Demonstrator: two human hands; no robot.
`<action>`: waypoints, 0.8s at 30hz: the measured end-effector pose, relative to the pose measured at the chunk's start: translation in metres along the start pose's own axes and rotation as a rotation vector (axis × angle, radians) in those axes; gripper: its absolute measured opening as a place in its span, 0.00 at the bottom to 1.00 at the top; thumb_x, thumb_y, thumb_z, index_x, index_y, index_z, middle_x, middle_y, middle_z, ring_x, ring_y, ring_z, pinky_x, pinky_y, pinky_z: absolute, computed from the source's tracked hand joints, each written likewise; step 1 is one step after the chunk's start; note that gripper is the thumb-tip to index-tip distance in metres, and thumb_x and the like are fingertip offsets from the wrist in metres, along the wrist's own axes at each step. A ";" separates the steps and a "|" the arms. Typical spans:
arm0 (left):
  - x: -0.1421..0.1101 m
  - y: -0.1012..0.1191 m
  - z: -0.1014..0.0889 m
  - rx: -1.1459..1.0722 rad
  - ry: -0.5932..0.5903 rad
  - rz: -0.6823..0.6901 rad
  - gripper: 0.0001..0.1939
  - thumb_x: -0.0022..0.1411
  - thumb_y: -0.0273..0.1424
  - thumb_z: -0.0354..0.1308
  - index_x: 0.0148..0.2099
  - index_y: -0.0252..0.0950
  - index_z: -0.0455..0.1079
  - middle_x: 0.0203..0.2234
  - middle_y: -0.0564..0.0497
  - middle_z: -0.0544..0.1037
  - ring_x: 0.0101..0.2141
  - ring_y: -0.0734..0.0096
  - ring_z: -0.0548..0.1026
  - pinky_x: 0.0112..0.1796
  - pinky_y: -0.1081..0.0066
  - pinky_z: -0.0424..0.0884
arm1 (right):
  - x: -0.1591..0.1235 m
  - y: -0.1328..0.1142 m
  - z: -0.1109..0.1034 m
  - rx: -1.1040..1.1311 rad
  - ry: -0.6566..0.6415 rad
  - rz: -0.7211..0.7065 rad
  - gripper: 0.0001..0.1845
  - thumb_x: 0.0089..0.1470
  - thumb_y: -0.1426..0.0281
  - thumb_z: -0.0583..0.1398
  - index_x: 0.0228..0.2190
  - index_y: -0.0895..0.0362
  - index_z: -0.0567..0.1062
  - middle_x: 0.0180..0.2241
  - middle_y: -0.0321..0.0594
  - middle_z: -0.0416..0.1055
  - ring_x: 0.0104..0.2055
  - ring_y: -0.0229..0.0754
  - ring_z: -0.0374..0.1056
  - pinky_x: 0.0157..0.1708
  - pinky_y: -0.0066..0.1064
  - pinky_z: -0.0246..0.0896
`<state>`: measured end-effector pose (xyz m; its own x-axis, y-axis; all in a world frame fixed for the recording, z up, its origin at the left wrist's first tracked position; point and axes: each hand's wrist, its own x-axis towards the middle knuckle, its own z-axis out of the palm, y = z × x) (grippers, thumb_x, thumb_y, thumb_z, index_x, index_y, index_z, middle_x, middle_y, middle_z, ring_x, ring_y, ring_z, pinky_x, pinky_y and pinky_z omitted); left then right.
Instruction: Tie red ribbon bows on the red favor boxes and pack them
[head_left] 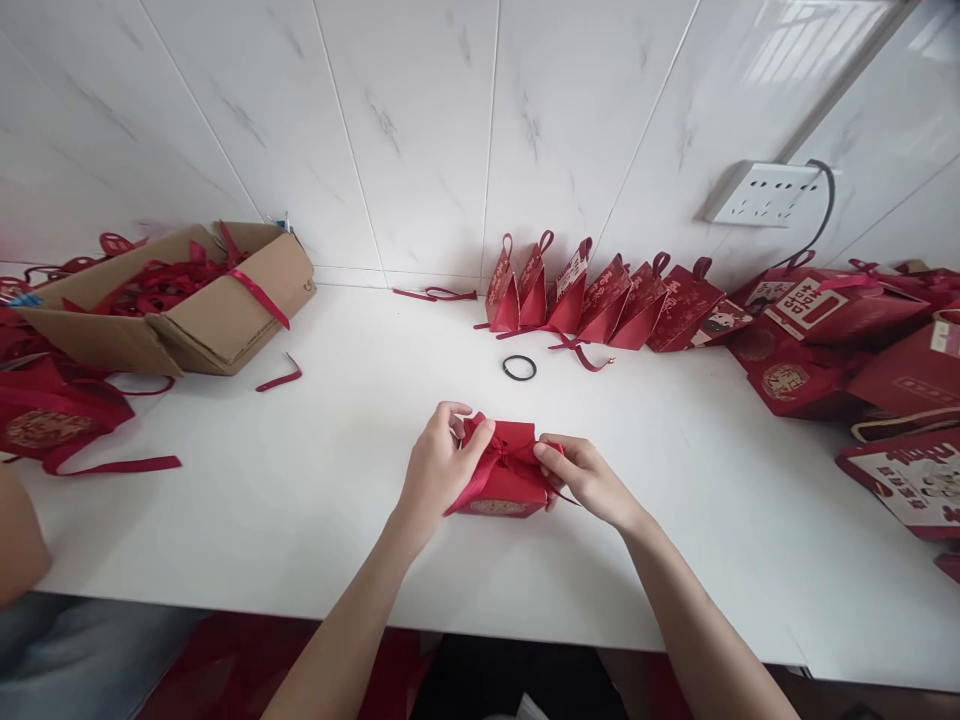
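In front of me on the white table stands a small red gift box (499, 492) with a gold round print on its front. A red ribbon (504, 455) is tied in a knot across its top, with a wide tail hanging down at the left. My left hand (441, 465) is closed at the box's left side, its thumb pressing the ribbon near the knot and its fingers curled behind. On the right, my right hand (581, 478) pinches the ribbon between thumb and forefinger. Its other fingers are partly hidden behind the box's right edge.
A cardboard box (247, 310) of red ribbons stands at the left. Several red paper boxes (570, 300) line the wall; more red boxes (802, 370) are piled right. A black ring (519, 368) lies beyond my hands. Someone's arm (19, 535) shows at the left edge.
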<state>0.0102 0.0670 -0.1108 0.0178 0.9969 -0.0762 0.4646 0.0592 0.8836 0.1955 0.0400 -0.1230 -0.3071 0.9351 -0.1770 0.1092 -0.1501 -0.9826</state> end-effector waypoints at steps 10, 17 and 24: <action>-0.016 -0.009 0.012 -0.103 0.089 0.100 0.09 0.61 0.38 0.51 0.32 0.38 0.60 0.28 0.53 0.69 0.30 0.72 0.69 0.35 0.70 0.65 | -0.002 0.013 0.001 0.198 0.064 0.039 0.27 0.49 0.49 0.61 0.18 0.56 0.61 0.15 0.26 0.47 0.15 0.32 0.55 0.17 0.28 0.62; -0.031 -0.014 0.015 -0.267 0.112 -0.034 0.13 0.62 0.42 0.49 0.33 0.38 0.61 0.30 0.52 0.71 0.31 0.71 0.70 0.33 0.72 0.66 | 0.004 0.023 0.004 0.293 0.075 0.038 0.27 0.49 0.48 0.61 0.17 0.56 0.59 0.16 0.27 0.47 0.16 0.33 0.57 0.16 0.28 0.61; -0.026 -0.022 0.024 -0.342 0.172 -0.065 0.14 0.62 0.43 0.48 0.31 0.38 0.58 0.25 0.53 0.67 0.26 0.73 0.67 0.28 0.74 0.64 | 0.009 0.027 0.011 0.427 0.102 -0.023 0.27 0.45 0.49 0.64 0.18 0.56 0.60 0.15 0.26 0.46 0.15 0.32 0.54 0.14 0.27 0.59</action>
<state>0.0211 0.0381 -0.1389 -0.1640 0.9829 -0.0838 0.1369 0.1068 0.9848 0.1856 0.0406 -0.1522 -0.2075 0.9634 -0.1698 -0.3040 -0.2285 -0.9249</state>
